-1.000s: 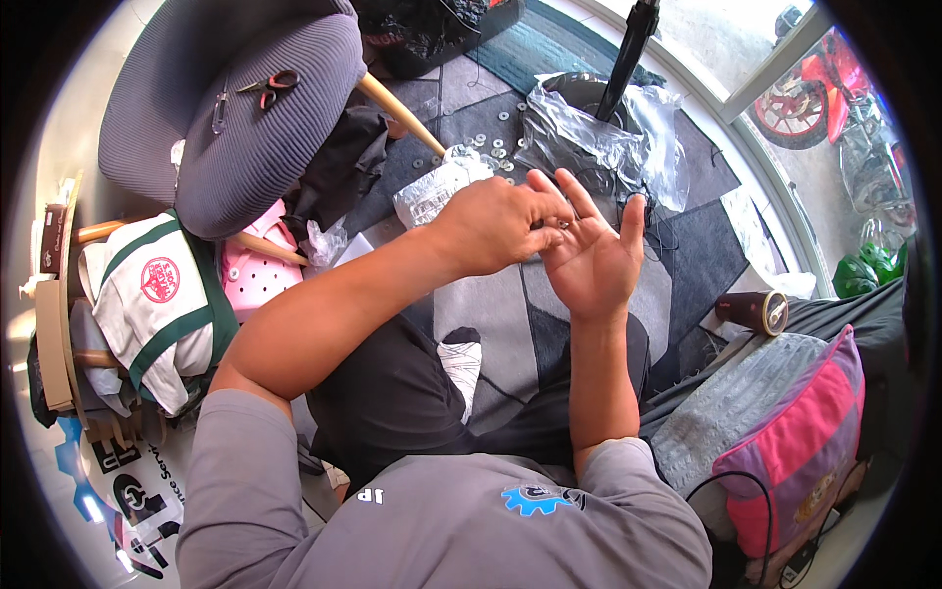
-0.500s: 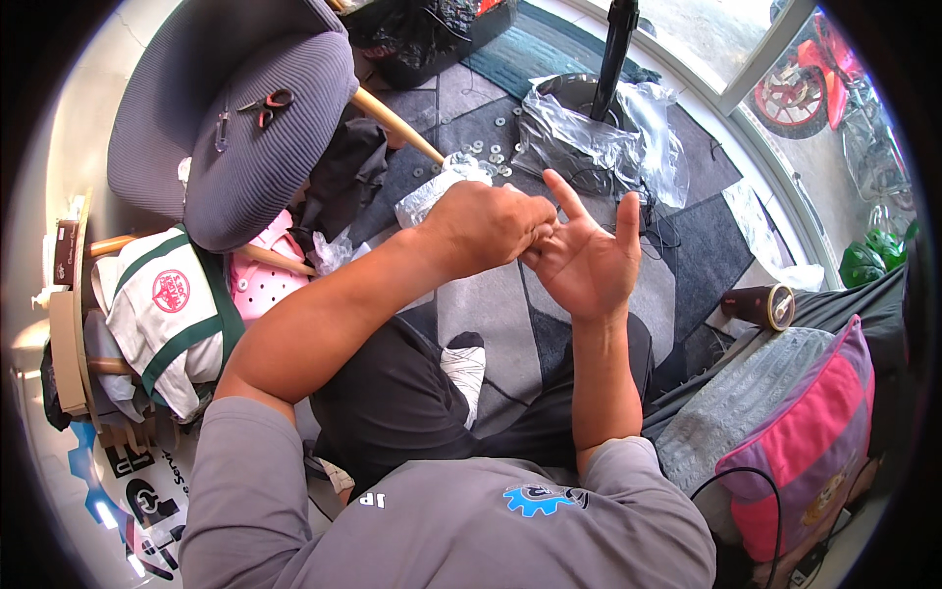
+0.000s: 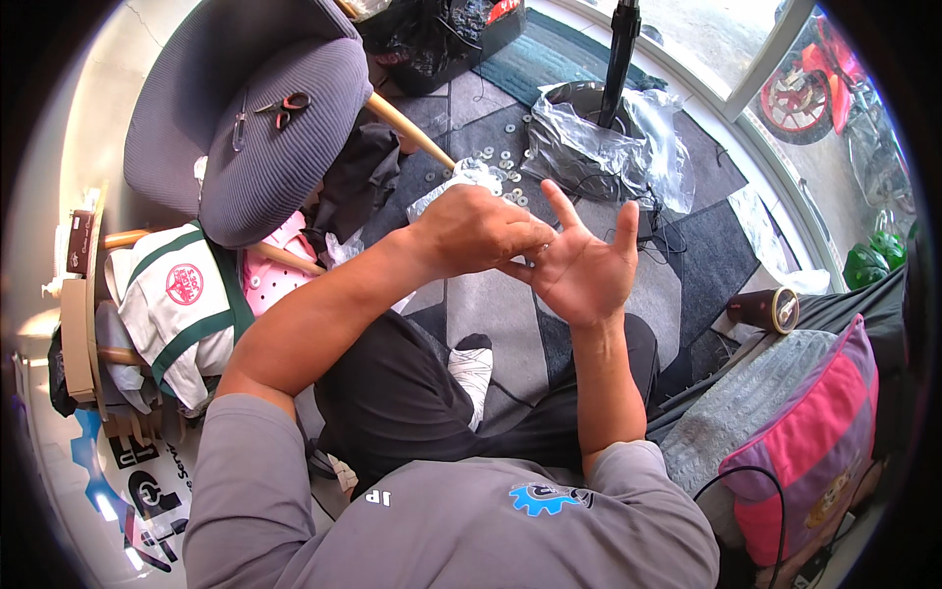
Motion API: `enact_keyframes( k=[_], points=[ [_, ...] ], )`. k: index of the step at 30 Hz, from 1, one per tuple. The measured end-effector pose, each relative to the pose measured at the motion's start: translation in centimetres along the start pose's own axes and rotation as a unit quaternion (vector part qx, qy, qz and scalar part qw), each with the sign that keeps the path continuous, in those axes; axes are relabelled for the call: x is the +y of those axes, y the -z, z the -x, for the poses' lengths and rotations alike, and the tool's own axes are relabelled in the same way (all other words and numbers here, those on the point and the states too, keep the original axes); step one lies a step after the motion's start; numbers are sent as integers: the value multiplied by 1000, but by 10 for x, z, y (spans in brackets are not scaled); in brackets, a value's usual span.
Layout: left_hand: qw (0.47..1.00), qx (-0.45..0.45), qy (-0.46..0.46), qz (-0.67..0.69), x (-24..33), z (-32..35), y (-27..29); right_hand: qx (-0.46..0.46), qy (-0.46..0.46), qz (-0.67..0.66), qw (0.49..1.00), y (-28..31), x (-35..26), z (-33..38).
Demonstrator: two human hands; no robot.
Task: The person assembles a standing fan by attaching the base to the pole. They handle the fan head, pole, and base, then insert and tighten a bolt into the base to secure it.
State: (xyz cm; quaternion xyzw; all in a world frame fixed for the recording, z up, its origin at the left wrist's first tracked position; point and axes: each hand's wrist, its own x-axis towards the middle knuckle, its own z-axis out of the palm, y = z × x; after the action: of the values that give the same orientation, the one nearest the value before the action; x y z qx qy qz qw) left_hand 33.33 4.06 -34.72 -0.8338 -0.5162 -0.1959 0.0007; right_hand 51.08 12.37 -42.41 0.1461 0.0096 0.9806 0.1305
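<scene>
My left hand (image 3: pixel 479 232) is closed, its fingertips pinched together against the fingers of my right hand. A tiny light glint shows at the pinch, but I cannot make out what is held. My right hand (image 3: pixel 589 267) has its palm turned up, with thumb and one finger stretched out and spread; the other fingers reach toward the left hand and are partly hidden. Beyond the hands, several small metal washers (image 3: pixel 505 165) lie scattered on the patterned grey rug (image 3: pixel 496 324). A crumpled clear plastic bag (image 3: pixel 478 175) sits just behind my left hand.
A ribbed grey chair (image 3: pixel 285 162) at the left carries orange-handled scissors (image 3: pixel 292 102). A black pole stands in a plastic-wrapped base (image 3: pixel 569 137) ahead. At the right are a dark cup (image 3: pixel 763 310) and a pink cushion (image 3: pixel 800 432). Pink clogs (image 3: pixel 270 275) lie under the chair.
The whole view has shifted slightly, moving the surroundings a little right and down. My hands stay together in nearly the same pose; the left fingers look straighter at the pinch.
</scene>
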Motion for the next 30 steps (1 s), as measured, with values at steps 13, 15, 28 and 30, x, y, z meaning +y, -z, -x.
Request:
enact_keyframes(
  k=[13,15,28,30],
  points=[
    [717,177,402,541,-24,-6,6,145,152,227,951,13,-34,35],
    [667,219,360,614,-34,-2,10,76,182,229,953,19,-62,47],
    [666,220,375,606,-34,2,19,111,297,367,875,8,-83,62],
    [717,163,421,531,-25,-2,16,243,358,542,720,-7,-64,62]
  ],
)
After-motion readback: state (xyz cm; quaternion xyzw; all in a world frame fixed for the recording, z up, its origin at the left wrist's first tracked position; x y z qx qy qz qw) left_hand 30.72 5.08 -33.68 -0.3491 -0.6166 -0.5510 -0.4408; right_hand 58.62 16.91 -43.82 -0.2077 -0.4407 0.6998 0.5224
